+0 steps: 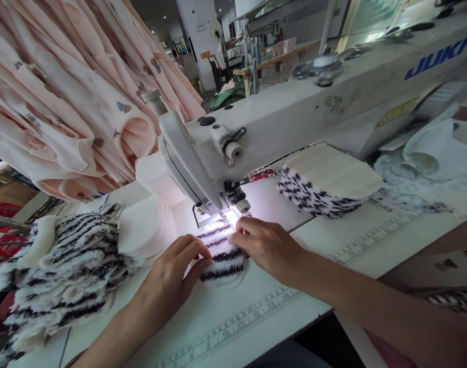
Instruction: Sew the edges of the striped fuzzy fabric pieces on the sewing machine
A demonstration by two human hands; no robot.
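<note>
A black-and-white striped fluffy fabric piece [222, 255] lies under the lit needle area of a white sewing machine [195, 158], with a thin pale layer showing beneath its near edge. My left hand [179, 263] pinches the piece's left edge between thumb and fingers. At its right side, close to the presser foot, my right hand [266, 245] has its fingers closed on the same piece. The machine's bright lamp washes out the needle and foot, so their details are hidden.
Left of my hands are a heap of striped fluffy pieces [75, 266] and a stack of white pieces [145, 227]. Behind my right hand stands a stack of cut pieces [329, 176]. Pink garments [103, 87] hang at the back left. A printed ruler [248, 319] runs along the table's front.
</note>
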